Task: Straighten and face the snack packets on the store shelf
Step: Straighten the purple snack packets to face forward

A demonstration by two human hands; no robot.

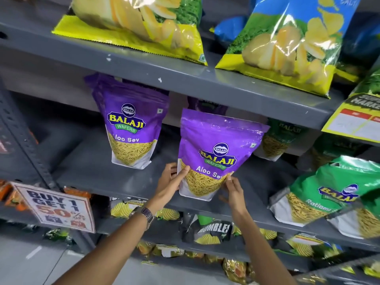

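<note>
A white promotional card (59, 208) hangs tilted at the near left. It has a thin red border and reads "BUY 1 GET 1" in dark blue above a large red "50%"; the smaller figures beneath are blurred. Just behind it, a grey slotted steel upright (26, 145) slants up towards the left edge, with a row of holes along its length. At the far right, a yellow placard (357, 118) with a black heading and red-topped white boxes is cut off by the frame, its lettering unreadable. A pale grey floor (30, 266) fills the bottom left and bears a short white mark (34, 252).
</note>
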